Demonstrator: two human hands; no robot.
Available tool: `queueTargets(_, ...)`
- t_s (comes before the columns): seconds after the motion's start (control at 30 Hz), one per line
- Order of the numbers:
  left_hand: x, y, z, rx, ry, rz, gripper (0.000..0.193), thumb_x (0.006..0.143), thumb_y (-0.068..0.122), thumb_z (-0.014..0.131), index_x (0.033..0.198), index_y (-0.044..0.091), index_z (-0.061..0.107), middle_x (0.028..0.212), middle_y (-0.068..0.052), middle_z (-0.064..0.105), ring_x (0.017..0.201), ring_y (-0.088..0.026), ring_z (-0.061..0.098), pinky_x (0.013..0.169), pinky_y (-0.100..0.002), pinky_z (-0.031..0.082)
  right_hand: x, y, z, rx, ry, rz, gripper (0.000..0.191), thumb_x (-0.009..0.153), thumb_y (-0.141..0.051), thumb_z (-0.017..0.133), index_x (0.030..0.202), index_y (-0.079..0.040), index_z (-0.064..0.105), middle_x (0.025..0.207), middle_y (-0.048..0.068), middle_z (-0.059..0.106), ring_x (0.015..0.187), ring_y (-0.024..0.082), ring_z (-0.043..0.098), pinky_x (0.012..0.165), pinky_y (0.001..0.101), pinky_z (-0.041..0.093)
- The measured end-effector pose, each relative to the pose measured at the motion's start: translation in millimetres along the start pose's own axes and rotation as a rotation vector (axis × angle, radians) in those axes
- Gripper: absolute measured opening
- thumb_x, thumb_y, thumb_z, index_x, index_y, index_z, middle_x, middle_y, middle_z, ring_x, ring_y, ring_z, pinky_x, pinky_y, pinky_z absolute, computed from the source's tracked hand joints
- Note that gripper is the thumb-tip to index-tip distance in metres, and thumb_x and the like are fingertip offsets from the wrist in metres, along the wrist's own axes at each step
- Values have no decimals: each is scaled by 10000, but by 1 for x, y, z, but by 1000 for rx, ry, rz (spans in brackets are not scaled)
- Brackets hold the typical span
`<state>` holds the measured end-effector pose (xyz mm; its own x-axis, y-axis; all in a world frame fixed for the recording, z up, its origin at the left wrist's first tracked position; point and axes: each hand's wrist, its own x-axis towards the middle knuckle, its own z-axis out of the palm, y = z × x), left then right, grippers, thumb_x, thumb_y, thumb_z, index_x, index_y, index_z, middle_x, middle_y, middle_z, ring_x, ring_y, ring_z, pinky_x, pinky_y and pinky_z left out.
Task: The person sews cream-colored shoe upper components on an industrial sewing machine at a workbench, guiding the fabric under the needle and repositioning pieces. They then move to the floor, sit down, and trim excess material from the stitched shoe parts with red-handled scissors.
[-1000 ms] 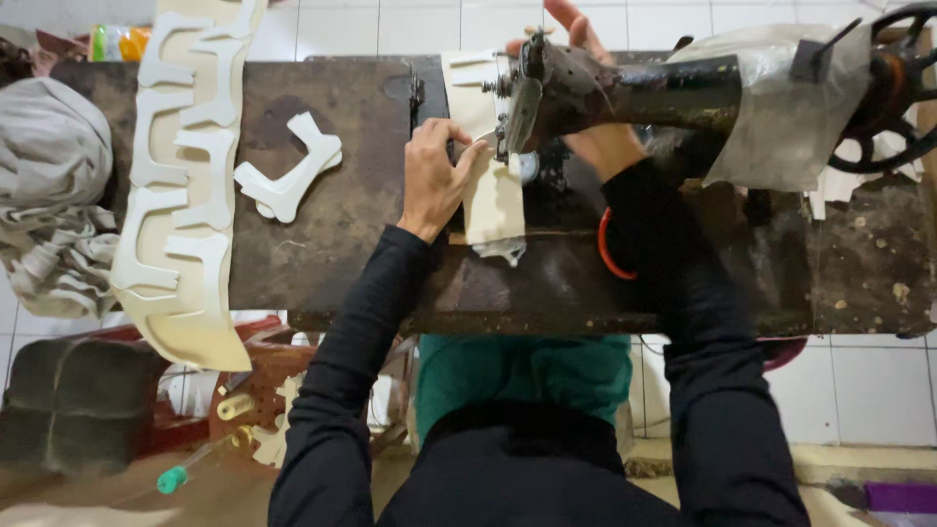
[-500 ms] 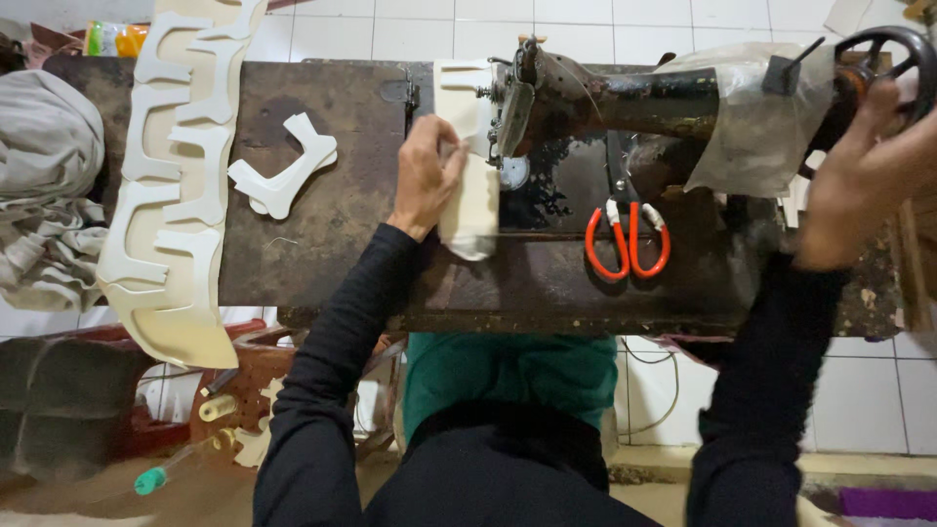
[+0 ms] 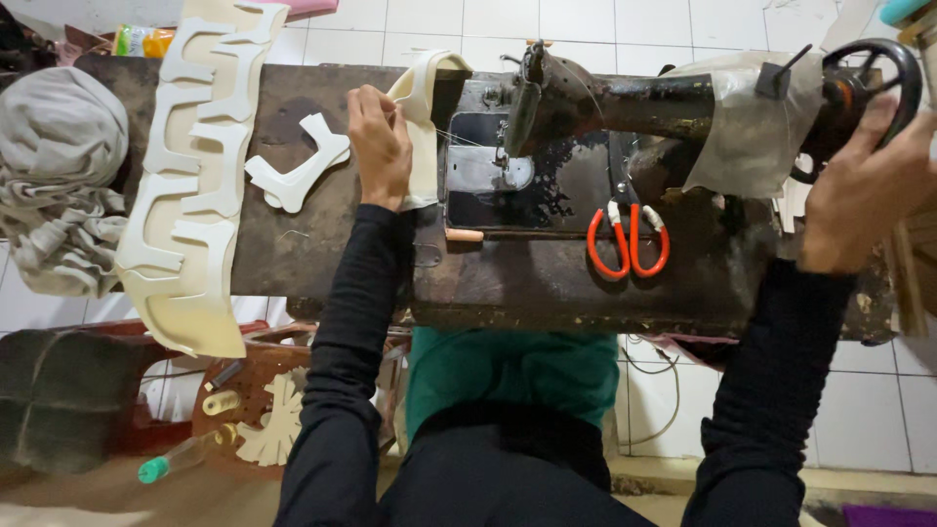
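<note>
One worn wooden work table (image 3: 322, 263) fills the frame, w/ an old black sewing machine (image 3: 605, 107) on its right half; items listed largest to smallest.

Sewing machine: needle area bare, presser plate (image 3: 483, 168) uncovered. Judged stage: the cream piece is off the needle, a thin thread (image 3: 459, 139) running from it toward the needle, so that seam looks finished but the thread seems uncut.

Cut-out sheet (image 3: 195, 185), cream, long, w/ many shapes already removed, draped over the table's left edge. Judged: cutting largely done; how many pieces remain to sew can't be told.

Grey cloth bundle (image 3: 44, 176), far left, beside the sheet.

Clear plastic cover (image 3: 752, 122) over the machine's right end, near the handwheel (image 3: 864, 93).

Cream strip (image 3: 422, 127), the piece in hand: lies curled on the table just left of the machine, top end bent over.

Right hand (image 3: 864, 190): on the handwheel, fingers wrapped on its rim.

Left hand (image 3: 381, 146): fingers together, pinched on the cream strip's left edge.

Loose cut piece (image 3: 298, 174), cream, forked shape, flat on the table between sheet and left hand.

Scissors (image 3: 630, 239), orange handles, on the machine bed, untouched.

Packages: one small packet (image 3: 142, 41), green/yellow/orange, top left behind the table; print too small to tell. Teal-capped tube (image 3: 185, 457) on the floor, lower left. No signs seen.
</note>
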<state>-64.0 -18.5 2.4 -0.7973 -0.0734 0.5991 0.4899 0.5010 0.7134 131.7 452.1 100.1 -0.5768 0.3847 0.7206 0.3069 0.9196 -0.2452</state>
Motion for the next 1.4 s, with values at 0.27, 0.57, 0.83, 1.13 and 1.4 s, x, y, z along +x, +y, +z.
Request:
queueTargets(0.27, -16, 5, -35, -135, 15, -12, 294, 920, 27, 753, 1175, 30, 607, 1214, -102, 600, 1092, -231, 633, 883, -356, 545, -120, -103, -47, 265, -212, -134, 142, 1087, -125, 690, 1212, -63, 665, 1155, 184, 702, 1098, 329, 677, 985, 415, 547)
queueTargets(0.57, -38, 16, -63, -288, -60, -61, 293, 917, 28, 731, 1193, 65, 639, 1243, -69, 620, 1085, -195, 619, 874, -316, 523, -174, -154, -28, 844, -787, 359, 654, 938, -315, 685, 1486, 3, 522, 978, 113, 644, 693, 188, 599, 591, 329, 478)
queueTargets(0.83, -43, 22, -81, -421, -49, -133, 264, 933, 15, 694, 1186, 67, 639, 1269, -66, 592, 1067, -168, 604, 873, -290, 521, -198, -251, 2, 1609, -1557, 752, 945, 804, -822, 374, 1238, -3, 559, 873, 57, 629, 597, 140, 637, 492, 325, 565)
queueTargets(1.13, -43, 17, -82, -429, -88, -86, 281, 938, -9, 692, 1204, 64, 642, 1296, -107, 584, 1189, -214, 600, 986, -326, 527, -192, -270, -1, 1252, -1105, 389, 649, 1045, -628, 593, 1273, -22, 642, 822, 5, 602, 613, 103, 524, 518, 271, 446)
queueTargets(1.4, -112, 65, -143, -251, -339, -84, 429, 904, 22, 697, 1309, 31, 555, 1314, -215, 539, 1237, -404, 583, 1043, -452, 504, -162, -229, -37, 121, -675, 71, 489, 968, -311, 773, 1396, -113, 644, 1041, 194, 715, 937, 327, 702, 827, 436, 547)
